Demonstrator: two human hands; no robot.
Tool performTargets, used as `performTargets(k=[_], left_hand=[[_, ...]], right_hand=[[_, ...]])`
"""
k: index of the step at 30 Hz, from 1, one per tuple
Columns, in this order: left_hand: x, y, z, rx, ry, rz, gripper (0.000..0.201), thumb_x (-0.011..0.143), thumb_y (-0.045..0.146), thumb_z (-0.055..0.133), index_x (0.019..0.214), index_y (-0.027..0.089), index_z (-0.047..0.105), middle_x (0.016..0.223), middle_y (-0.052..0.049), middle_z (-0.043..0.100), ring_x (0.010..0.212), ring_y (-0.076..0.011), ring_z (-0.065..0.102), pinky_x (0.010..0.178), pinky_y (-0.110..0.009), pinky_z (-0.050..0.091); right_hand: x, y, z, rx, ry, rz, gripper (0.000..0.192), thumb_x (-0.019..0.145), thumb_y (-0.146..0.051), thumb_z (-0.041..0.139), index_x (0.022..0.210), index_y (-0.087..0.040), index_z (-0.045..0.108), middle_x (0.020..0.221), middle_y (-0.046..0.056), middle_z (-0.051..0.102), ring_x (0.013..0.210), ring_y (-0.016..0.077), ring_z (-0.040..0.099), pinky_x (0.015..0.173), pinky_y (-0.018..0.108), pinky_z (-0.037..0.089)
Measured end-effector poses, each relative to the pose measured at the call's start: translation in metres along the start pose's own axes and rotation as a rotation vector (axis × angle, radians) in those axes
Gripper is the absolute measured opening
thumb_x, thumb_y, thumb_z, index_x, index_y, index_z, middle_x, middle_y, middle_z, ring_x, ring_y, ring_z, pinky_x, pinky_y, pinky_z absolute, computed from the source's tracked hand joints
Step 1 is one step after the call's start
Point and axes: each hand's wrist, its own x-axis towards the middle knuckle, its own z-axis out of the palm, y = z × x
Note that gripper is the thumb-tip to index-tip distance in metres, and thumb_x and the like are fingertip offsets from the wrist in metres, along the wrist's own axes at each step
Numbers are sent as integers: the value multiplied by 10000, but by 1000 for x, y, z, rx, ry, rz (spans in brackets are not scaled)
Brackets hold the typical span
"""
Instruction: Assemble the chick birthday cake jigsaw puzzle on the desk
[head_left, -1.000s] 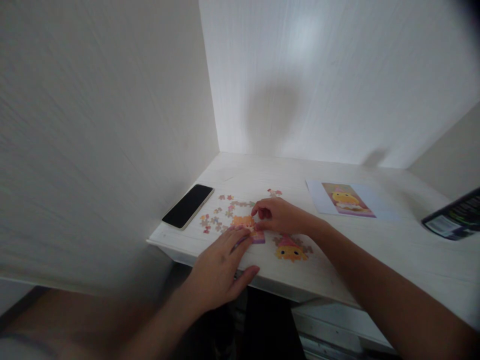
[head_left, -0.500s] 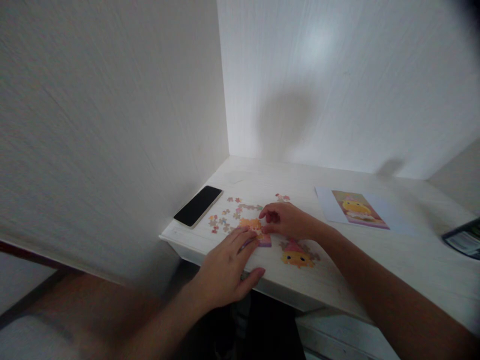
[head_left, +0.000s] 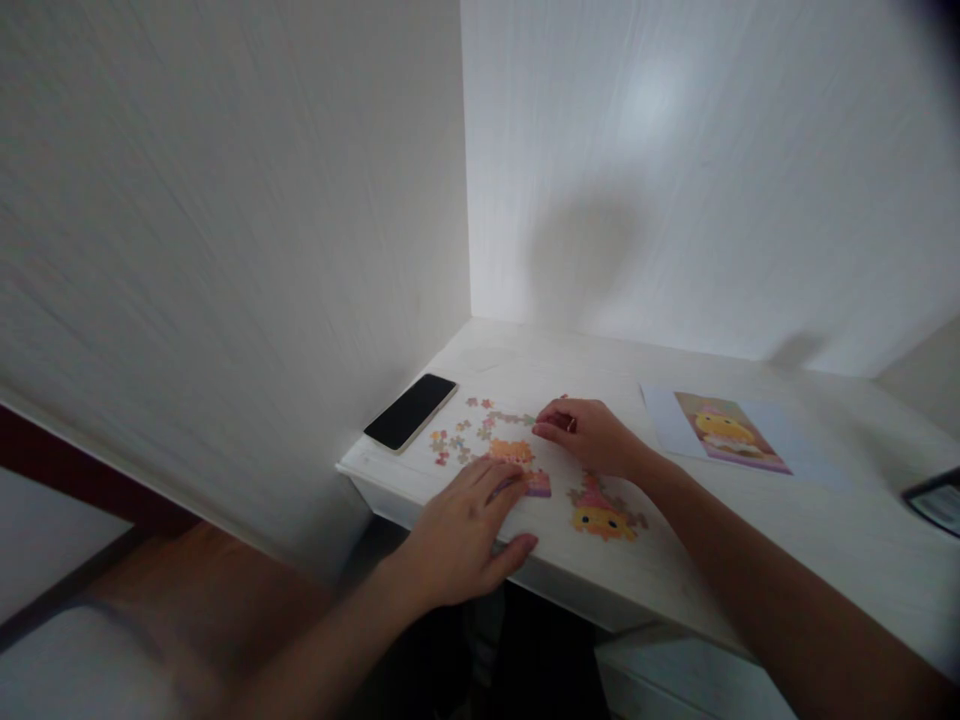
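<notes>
Assembling a jigsaw: left hand [head_left: 461, 535] flat, open, fingers steadying joined section [head_left: 517, 465]; right hand [head_left: 589, 432] curled, grip unclear, at its 2 o'clock. Loose pieces [head_left: 457, 440] at 10 o'clock; fitting needs alignment.

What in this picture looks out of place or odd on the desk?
Nothing looks damaged or spilled. The phone lies askew near the desk corner, close to the edge. Loose puzzle pieces lie scattered beside the left hand and right hand.

Left hand [head_left: 461, 535] flat, fingers spread; right hand [head_left: 589, 435] curled.
</notes>
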Motion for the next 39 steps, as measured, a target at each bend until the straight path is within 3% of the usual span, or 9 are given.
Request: performTargets(k=[6,12,15,18,21,25,30,36,39], left_hand=[[-1,0,-2,-7,6,12,529,905,395,540,1394,223,431,1391,-123,482,1313,-282,422,1134,-504,319],[-1,0,-6,-36,-12,-9,526,908,374,555,1398,246,413,1425,-105,447,1339,-248,392,1131,-448,345],[-5,-12,-13,-1,94,-86,407,921,324,521,1313,220,497,1324,-106,520,1257,-236,464,1090,-421,389],[-12,-36,-24,127,230,-250,290,911,327,516,1144,175,599,1164,-115,586,1114,-257,538,1009,-439,436],[-17,-57,-34,178,192,-360,286,898,351,527,1096,169,627,1076,-104,624,1027,-264,572,929,-436,467],[-18,-64,-37,140,100,-361,252,897,338,525,1050,189,660,1021,-75,669,944,-234,599,863,-385,474],[-14,-64,-35,63,127,-432,242,887,332,535,1030,198,677,898,-49,682,755,-185,607,713,-317,480],[-14,-70,-35,-16,147,-398,257,881,315,543,1078,198,660,954,-47,688,803,-177,631,716,-292,492],[-17,-72,-33,-24,161,-377,260,890,325,534,1078,194,657,951,-47,688,806,-178,639,722,-291,498]], right_hand=[[0,7,-4,-22,141,35,305,875,-422,545,798,-172,703,674,27,657,596,136,513,576,263,344],[-1,11,-8,-29,218,24,295,878,-392,553,745,-172,699,621,16,640,544,118,475,545,255,310],[-1,13,-8,-51,230,9,270,873,-364,566,730,-174,694,643,19,655,557,116,493,552,251,313],[-1,14,-8,-76,240,-9,249,864,-347,583,720,-176,692,652,22,663,560,114,499,555,249,311],[0,14,-8,-93,233,-28,248,871,-340,575,726,-177,693,680,30,679,583,118,520,567,249,319],[0,14,-8,-121,216,-35,243,871,-339,575,738,-173,693,717,43,690,610,126,538,577,251,327],[0,13,-8,-146,208,-19,243,870,-333,571,740,-173,699,716,41,693,606,126,540,575,251,325],[-1,13,-12,-122,218,-20,239,866,-328,568,741,-175,703,723,38,701,619,127,561,583,250,347],[0,18,-20,-122,286,30,225,860,-330,567,789,-171,710,725,42,699,624,136,571,587,254,370]])
